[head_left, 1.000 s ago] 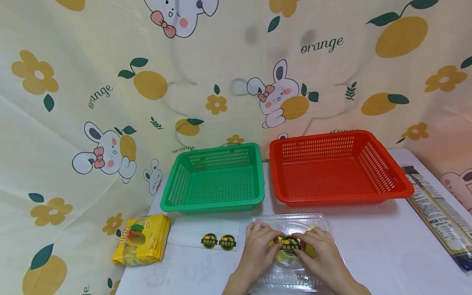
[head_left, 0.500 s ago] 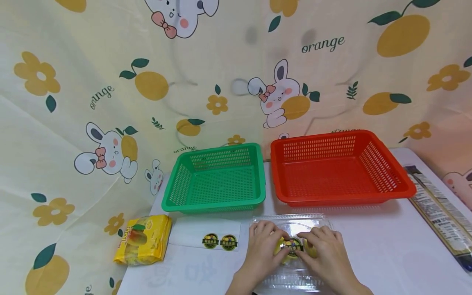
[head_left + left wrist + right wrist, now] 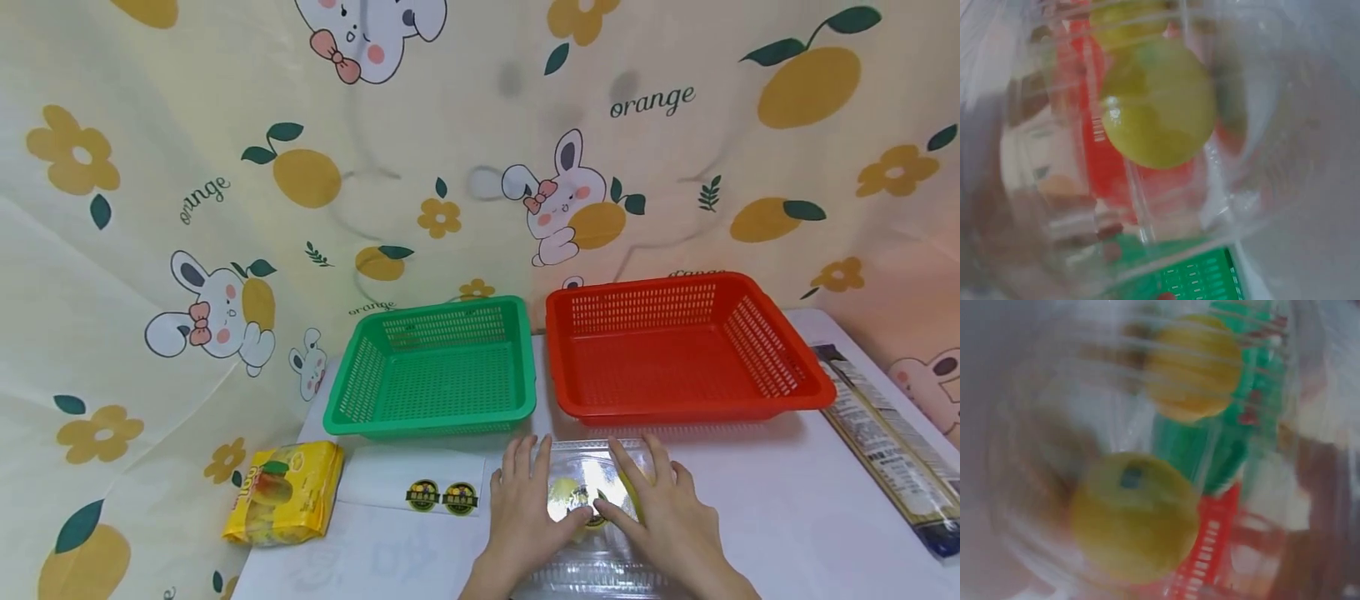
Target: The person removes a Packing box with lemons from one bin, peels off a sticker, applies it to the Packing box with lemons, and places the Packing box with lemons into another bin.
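Observation:
A clear plastic clamshell box (image 3: 581, 454) stands at the table's front with its lid down. Through its wall, round yellow-green fruits (image 3: 1160, 106) show in the left wrist view; the right wrist view has a fruit (image 3: 1135, 519) low and another yellow fruit (image 3: 1194, 369) above it. A round dark sticker (image 3: 581, 498) lies on the lid, partly covered by both thumbs. My left hand (image 3: 525, 512) spreads over the lid's left side, fingers extended. Mirroring it, my right hand (image 3: 667, 517) rests on the right side with long, spread fingers. Both thumbs reach in to the sticker.
Left of the box lies a white backing sheet (image 3: 375, 483) with two round stickers (image 3: 441, 497). A yellow snack packet (image 3: 285, 492) sits at far left. Behind stand a green basket (image 3: 431, 425) and a red basket (image 3: 697, 408); a long package (image 3: 892, 450) lies at right.
The fingers of both hands have gone from pinching near the sticker's edges to straight and spread across the lid. The thumbs stay at the sticker.

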`<state>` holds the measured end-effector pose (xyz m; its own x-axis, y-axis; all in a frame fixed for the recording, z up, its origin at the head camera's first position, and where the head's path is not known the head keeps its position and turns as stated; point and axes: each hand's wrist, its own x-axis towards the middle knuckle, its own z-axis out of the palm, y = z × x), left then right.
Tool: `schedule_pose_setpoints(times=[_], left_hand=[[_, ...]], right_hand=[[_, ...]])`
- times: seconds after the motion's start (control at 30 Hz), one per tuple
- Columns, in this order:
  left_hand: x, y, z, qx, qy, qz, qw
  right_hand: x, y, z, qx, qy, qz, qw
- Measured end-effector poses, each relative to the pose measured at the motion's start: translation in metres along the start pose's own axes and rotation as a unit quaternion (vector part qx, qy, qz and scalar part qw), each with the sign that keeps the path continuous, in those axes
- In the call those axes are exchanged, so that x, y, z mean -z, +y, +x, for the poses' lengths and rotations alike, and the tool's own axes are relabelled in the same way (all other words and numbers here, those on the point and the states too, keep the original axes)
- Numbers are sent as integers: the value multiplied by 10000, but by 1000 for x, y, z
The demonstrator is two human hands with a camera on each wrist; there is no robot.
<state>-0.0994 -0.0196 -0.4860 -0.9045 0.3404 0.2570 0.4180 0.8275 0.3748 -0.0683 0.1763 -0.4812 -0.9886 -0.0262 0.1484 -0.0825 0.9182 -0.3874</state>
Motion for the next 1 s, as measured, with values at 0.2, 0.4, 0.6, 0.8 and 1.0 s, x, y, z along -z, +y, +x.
schedule_pose_setpoints(times=[0.2, 0.4, 0.6, 0.8, 1.0], left_hand=[[-2, -2, 2, 114, 219, -211, 9995], [-4, -2, 2, 44, 313, -193, 9993], [0, -5, 3, -31, -173, -61, 9998], [1, -19, 4, -173, -443, -1221, 9914], [-3, -25, 2, -337, 79, -1671, 9853]], right_hand=[[-3, 1, 1, -44, 57, -82, 9999], [-4, 1, 0, -33, 181, -58, 9998], [-3, 1, 2, 24, 110, -94, 9999], [0, 4, -1, 173, -20, -46, 9998], [0, 8, -4, 385, 156, 15, 9991]])
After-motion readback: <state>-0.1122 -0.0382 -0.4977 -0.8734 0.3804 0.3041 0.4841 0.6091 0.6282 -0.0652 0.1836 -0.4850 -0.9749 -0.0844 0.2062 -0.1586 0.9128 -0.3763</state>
